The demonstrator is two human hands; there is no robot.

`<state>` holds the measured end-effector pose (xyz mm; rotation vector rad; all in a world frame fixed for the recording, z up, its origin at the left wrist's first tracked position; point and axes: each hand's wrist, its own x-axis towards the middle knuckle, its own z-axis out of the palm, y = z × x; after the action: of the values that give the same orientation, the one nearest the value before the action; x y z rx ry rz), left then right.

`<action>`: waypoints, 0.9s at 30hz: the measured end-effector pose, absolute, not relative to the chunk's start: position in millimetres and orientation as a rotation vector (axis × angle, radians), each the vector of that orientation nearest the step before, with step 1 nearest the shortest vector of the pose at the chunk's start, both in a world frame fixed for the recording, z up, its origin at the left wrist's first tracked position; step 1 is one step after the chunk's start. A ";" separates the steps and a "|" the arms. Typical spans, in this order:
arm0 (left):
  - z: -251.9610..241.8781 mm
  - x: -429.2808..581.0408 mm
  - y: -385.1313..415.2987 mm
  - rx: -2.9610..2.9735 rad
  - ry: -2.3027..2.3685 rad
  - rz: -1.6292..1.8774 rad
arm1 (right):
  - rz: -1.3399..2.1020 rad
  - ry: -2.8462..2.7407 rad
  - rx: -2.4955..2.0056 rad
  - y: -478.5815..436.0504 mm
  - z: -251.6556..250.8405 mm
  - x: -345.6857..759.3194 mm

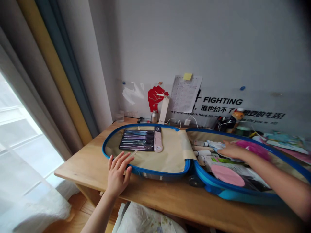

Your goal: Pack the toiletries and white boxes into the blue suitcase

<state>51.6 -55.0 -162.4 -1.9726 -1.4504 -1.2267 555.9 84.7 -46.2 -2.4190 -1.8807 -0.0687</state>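
Note:
A blue suitcase (145, 171) lies open on a wooden desk (82, 165). My left hand (118, 173) rests flat on the near rim of its left half, fingers spread, holding nothing. That half has a beige lining with a dark pack of toothbrushes (138, 140) on it. My right hand (230, 150) reaches into the right half, palm down with fingers stretched over tubes (201, 148) and packets, next to a pink mesh sponge (255, 148). A pink round pad (227, 174) lies nearer the front.
Curtains (48, 81) and a bright window stand at the left. Along the wall at the back are a small bottle (154, 116), a glass (120, 116), cables, papers and an orange-capped bottle (236, 116). A white bag (145, 220) sits under the desk.

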 end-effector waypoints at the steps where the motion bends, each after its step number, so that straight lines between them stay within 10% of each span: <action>1: -162.1 51.8 -55.1 -1.972 -1.450 -1.228 | -0.067 -1.863 -2.461 83.9 -39.7 555.3; 11: -160.6 53.9 -55.9 -1.965 -1.422 -1.233 | -0.074 -2.198 -2.065 74.6 41.6 484.4; 27: -160.5 56.6 -55.7 -1.914 -1.355 -1.229 | 0.784 -2.916 -0.595 69.1 -60.1 204.0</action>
<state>56.6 -55.7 -160.5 -1.9142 -1.3549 -1.2286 204.0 69.1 -60.1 -0.5951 -2.9162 0.7837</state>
